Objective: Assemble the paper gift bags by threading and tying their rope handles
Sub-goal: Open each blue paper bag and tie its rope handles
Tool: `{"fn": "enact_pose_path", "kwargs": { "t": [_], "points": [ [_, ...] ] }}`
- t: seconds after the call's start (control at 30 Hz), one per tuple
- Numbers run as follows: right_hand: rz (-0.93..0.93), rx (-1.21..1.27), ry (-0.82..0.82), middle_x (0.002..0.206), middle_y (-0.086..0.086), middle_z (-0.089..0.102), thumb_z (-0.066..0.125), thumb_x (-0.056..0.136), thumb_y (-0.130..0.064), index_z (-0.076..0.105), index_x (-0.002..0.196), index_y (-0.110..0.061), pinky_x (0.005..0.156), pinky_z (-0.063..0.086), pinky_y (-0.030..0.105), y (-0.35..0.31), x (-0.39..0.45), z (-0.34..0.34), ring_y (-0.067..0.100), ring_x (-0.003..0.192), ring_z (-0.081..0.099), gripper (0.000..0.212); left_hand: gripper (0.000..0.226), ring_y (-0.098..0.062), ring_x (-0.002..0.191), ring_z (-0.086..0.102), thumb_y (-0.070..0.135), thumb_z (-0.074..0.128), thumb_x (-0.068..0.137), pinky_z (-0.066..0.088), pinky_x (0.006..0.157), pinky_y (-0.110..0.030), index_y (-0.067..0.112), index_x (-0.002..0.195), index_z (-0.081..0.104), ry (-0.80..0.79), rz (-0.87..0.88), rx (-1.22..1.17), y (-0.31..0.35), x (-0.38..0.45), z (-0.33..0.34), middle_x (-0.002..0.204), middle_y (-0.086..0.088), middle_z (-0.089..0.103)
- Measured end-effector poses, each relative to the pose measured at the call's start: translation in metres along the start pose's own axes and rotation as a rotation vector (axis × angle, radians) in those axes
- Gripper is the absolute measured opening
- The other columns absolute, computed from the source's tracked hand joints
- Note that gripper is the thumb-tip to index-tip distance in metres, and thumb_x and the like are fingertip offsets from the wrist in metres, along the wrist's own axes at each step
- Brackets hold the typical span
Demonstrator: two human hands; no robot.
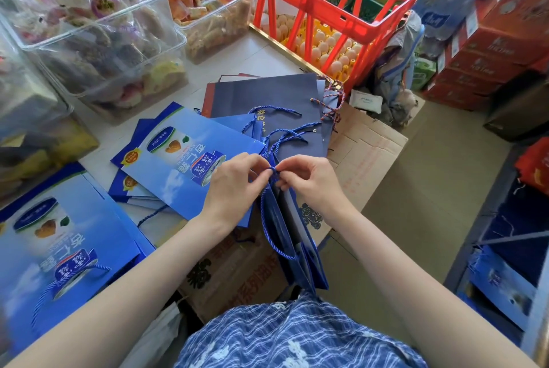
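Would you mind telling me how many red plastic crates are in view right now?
1. The red plastic crate stands at the top centre, at the table's far edge, resting on trays of eggs. Others may be hidden beyond the frame.

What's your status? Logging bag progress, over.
Both hands pinching blue twisted rope handle at its top. Dark blue paper gift bag upright below. Nothing in the way.
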State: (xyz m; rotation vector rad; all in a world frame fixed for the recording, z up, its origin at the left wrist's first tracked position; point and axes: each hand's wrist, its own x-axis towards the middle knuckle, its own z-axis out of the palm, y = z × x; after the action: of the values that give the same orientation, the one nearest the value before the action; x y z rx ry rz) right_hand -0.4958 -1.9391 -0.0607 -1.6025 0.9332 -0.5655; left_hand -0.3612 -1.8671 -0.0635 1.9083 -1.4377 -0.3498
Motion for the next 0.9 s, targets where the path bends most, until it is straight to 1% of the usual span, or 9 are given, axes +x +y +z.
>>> {"fn": "enact_pose_path", "kwargs": {
  "t": [0.1,0.2,0.3,0.37,0.47,0.57,0.67,0.77,0.9],
  "points": [
    [-0.001,0.004,0.029,0.073,0.0,0.066,0.057,0.087,0.008,0.067,0.086,-0.008,0.065,0.052,0.016,0.001,0.0,0.001,0.004,0.062,0.065,0.019,0.005,-0.011,0.066,0.059,0.017,0.068,0.084,0.045,0.068,-0.022,0.014,0.085,0.071,-0.003,-0.113,-0.056,0.002,0.003,0.001,0.076,0.004,0.066],
    [-0.017,-0.023,0.026,0.074,0.001,0.067,0.057,0.087,0.006,0.067,0.086,-0.01,0.067,0.053,0.017,0.0,-0.001,0.0,0.005,0.064,0.065,0.019,0.005,-0.007,0.065,0.06,0.019,0.067,0.084,0.043,0.065,-0.016,0.016,0.083,0.071,-0.045,-0.194,-0.091,-0.001,0.006,0.0,0.072,0.005,0.067],
    [0.012,0.0,-0.011,0.074,0.001,0.067,0.054,0.087,0.009,0.067,0.083,-0.01,0.066,0.052,0.018,0.0,0.0,-0.006,0.005,0.064,0.065,0.024,0.01,-0.001,0.059,0.06,0.013,0.066,0.084,0.044,0.061,-0.009,0.021,0.078,0.068,-0.22,-0.191,-0.311,-0.006,0.008,-0.003,0.067,0.006,0.066],
    [0.04,0.018,-0.056,0.072,0.003,0.067,0.052,0.087,0.011,0.068,0.08,-0.012,0.065,0.051,0.02,0.001,0.002,-0.01,0.008,0.064,0.064,0.029,0.015,-0.002,0.061,0.061,0.012,0.067,0.085,0.047,0.062,-0.013,0.025,0.077,0.067,-0.351,-0.155,-0.403,-0.009,0.009,-0.006,0.067,0.006,0.067],
    [0.056,0.006,-0.093,0.073,0.002,0.068,0.054,0.087,0.009,0.066,0.081,-0.015,0.065,0.051,0.022,0.001,0.004,-0.011,0.012,0.063,0.064,0.028,0.012,-0.004,0.062,0.06,0.009,0.067,0.084,0.046,0.061,-0.013,0.021,0.079,0.067,-0.417,-0.165,-0.471,-0.01,0.011,-0.009,0.061,0.012,0.066],
    [0.041,-0.042,-0.113,0.078,0.001,0.069,0.057,0.088,0.005,0.065,0.085,-0.018,0.067,0.052,0.023,0.0,0.005,-0.009,0.014,0.065,0.065,0.025,0.005,-0.003,0.061,0.059,0.009,0.065,0.086,0.045,0.06,-0.011,0.013,0.083,0.068,-0.476,-0.254,-0.547,-0.009,0.012,-0.011,0.061,0.009,0.065],
    [-0.016,-0.171,-0.15,0.083,-0.002,0.069,0.056,0.086,0.007,0.062,0.088,-0.02,0.071,0.054,0.022,-0.001,0.006,-0.008,0.01,0.068,0.067,0.028,0.008,0.001,0.056,0.057,0.011,0.064,0.086,0.045,0.057,-0.011,0.013,0.08,0.069,-0.443,-0.345,-0.58,-0.01,0.011,-0.009,0.06,0.006,0.063],
    [-0.052,-0.244,-0.172,0.094,0.006,0.071,0.063,0.081,0.004,0.06,0.102,-0.013,0.081,0.055,0.025,-0.004,0.006,-0.007,0.015,0.081,0.069,0.027,0.01,0.001,0.056,0.057,0.012,0.066,0.085,0.046,0.058,-0.012,0.015,0.077,0.069,-0.337,-0.352,-0.553,-0.012,0.013,-0.007,0.059,0.009,0.064],
    [-0.139,-0.308,-0.096,0.089,0.005,0.068,0.073,0.077,-0.003,0.06,0.107,-0.006,0.077,0.056,0.022,-0.005,0.003,-0.002,0.016,0.077,0.067,0.033,0.01,0.003,0.054,0.056,0.013,0.065,0.086,0.045,0.056,-0.009,0.016,0.077,0.068,-0.326,-0.366,-0.56,-0.011,0.012,-0.006,0.053,0.013,0.062]
  ]
}}
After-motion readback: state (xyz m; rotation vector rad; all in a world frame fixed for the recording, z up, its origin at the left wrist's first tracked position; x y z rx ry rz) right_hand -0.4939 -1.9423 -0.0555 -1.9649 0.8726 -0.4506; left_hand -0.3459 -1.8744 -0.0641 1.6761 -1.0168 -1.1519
